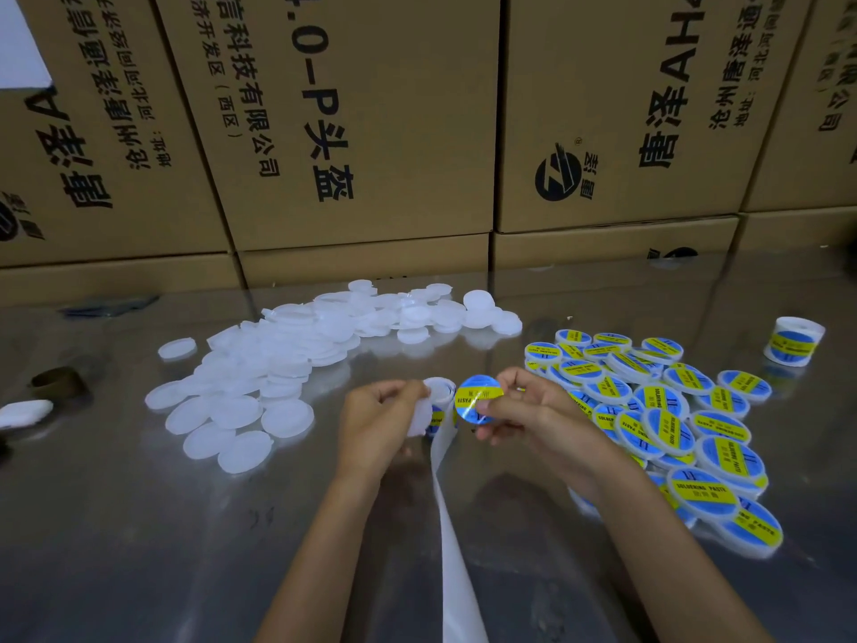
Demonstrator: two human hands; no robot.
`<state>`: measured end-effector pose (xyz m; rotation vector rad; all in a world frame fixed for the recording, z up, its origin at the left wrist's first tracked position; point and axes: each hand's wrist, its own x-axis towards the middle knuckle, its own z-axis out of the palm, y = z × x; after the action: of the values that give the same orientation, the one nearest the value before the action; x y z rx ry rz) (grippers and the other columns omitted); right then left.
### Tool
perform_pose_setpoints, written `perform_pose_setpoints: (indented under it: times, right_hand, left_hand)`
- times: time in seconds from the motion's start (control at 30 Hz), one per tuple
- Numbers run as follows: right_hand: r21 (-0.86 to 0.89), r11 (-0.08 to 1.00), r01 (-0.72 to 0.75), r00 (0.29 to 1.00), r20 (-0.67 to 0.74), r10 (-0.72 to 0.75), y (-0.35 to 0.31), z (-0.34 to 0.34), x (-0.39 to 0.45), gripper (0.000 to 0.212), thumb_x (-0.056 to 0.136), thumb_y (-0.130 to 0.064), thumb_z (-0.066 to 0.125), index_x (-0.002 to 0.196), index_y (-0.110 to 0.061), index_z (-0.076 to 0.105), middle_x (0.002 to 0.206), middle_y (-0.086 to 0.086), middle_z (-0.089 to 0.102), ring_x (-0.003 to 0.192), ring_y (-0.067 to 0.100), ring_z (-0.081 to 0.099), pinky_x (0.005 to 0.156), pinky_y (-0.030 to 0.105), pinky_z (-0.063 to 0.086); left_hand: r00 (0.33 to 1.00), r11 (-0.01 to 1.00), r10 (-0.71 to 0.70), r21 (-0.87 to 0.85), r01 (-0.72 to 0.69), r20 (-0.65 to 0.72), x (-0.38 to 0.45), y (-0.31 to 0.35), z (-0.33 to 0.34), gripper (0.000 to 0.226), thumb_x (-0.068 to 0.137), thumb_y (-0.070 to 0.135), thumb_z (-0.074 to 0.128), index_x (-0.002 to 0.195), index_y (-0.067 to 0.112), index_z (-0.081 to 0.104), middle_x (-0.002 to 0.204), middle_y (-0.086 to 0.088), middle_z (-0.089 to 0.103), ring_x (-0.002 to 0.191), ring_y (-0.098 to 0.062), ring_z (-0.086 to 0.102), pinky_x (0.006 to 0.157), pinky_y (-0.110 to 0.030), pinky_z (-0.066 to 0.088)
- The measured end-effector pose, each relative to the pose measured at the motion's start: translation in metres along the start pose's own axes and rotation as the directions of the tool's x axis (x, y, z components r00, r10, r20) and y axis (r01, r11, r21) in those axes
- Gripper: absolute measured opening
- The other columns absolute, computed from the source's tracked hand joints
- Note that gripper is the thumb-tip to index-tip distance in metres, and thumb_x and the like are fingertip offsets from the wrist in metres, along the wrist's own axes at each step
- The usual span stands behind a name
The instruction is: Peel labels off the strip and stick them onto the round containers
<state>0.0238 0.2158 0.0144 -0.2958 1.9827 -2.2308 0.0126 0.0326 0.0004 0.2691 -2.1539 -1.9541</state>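
My left hand (375, 420) grips a small roll of labels (439, 393) together with a plain white round container (419, 417). The empty white backing strip (452, 526) trails from the roll down toward me. My right hand (524, 408) pinches a round blue label with a yellow band (477, 399) by its edge, held up just right of the roll. A heap of unlabelled white round containers (278, 359) lies to the left and behind. A pile of labelled containers (672, 410) lies to the right.
Everything rests on a shiny metal table (185, 549). Large cardboard boxes (371, 132) wall off the back. A second label roll (794, 341) stands at the far right. A brown tape core (58, 382) and a white object (23, 413) sit at the left edge.
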Motion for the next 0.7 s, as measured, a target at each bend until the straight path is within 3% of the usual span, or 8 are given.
perform_pose_setpoints:
  times: [0.07, 0.17, 0.3, 0.43, 0.6, 0.7]
  right_hand:
    - [0.072, 0.997, 0.018, 0.999, -0.037, -0.016, 0.001, 0.004, 0.002, 0.024, 0.087, 0.003, 0.066, 0.086, -0.011, 0.047, 0.074, 0.009, 0.068, 0.063, 0.024, 0.065, 0.06, 0.026, 0.051]
    - [0.146, 0.987, 0.073, 0.994, -0.085, -0.061, 0.004, 0.009, 0.004, 0.023, 0.087, 0.006, 0.065, 0.09, -0.009, 0.048, 0.076, 0.013, 0.067, 0.062, 0.024, 0.064, 0.06, 0.028, 0.053]
    - [0.115, 0.981, 0.156, 0.976, -0.169, -0.136, 0.005, 0.017, 0.006, 0.024, 0.085, 0.0, 0.07, 0.087, -0.01, 0.049, 0.075, 0.014, 0.068, 0.058, 0.022, 0.062, 0.056, 0.028, 0.052]
    - [0.012, 0.982, 0.186, 0.955, -0.238, -0.178, 0.009, 0.022, 0.009, 0.028, 0.083, -0.003, 0.075, 0.083, -0.012, 0.048, 0.065, 0.006, 0.066, 0.051, 0.018, 0.06, 0.052, 0.024, 0.051]
    - [0.012, 0.977, 0.212, 0.937, -0.287, -0.199, 0.009, 0.023, 0.009, 0.028, 0.083, -0.002, 0.075, 0.084, -0.01, 0.049, 0.065, 0.009, 0.064, 0.05, 0.016, 0.059, 0.048, 0.023, 0.05]
    - [0.007, 0.976, 0.217, 0.938, -0.278, -0.206, 0.011, 0.022, 0.01, 0.028, 0.083, -0.001, 0.075, 0.083, -0.01, 0.048, 0.059, 0.001, 0.063, 0.05, 0.014, 0.06, 0.048, 0.023, 0.05]
  left_hand:
    - [0.999, 0.996, 0.035, -0.082, -0.036, -0.007, -0.002, 0.005, -0.002, 0.024, 0.094, 0.005, 0.057, 0.095, 0.018, 0.078, 0.095, -0.003, 0.072, 0.061, -0.009, 0.064, 0.049, -0.029, 0.052]
    - [0.996, 0.976, 0.021, -0.219, -0.001, 0.091, -0.005, 0.01, -0.003, 0.04, 0.095, -0.005, 0.048, 0.117, 0.02, 0.071, 0.111, -0.003, 0.07, 0.07, -0.02, 0.075, 0.07, -0.039, 0.063]
    - [0.972, 0.947, 0.028, -0.318, 0.049, 0.233, -0.011, 0.015, 0.004, 0.038, 0.096, -0.004, 0.048, 0.114, 0.019, 0.072, 0.108, -0.011, 0.076, 0.091, -0.031, 0.075, 0.07, -0.03, 0.061]
    - [0.943, 0.933, 0.052, -0.354, 0.071, 0.327, -0.014, 0.017, 0.009, 0.039, 0.092, -0.005, 0.052, 0.117, 0.018, 0.072, 0.107, -0.015, 0.076, 0.095, -0.031, 0.074, 0.072, -0.032, 0.06]
    - [0.926, 0.909, 0.065, -0.405, 0.099, 0.371, -0.014, 0.019, 0.011, 0.044, 0.092, -0.008, 0.046, 0.118, 0.016, 0.072, 0.107, -0.018, 0.075, 0.094, -0.031, 0.074, 0.072, -0.035, 0.061]
    - [0.924, 0.915, 0.076, -0.395, 0.086, 0.376, -0.015, 0.019, 0.012, 0.043, 0.093, -0.008, 0.046, 0.118, 0.016, 0.071, 0.107, -0.017, 0.075, 0.094, -0.029, 0.075, 0.071, -0.034, 0.061]
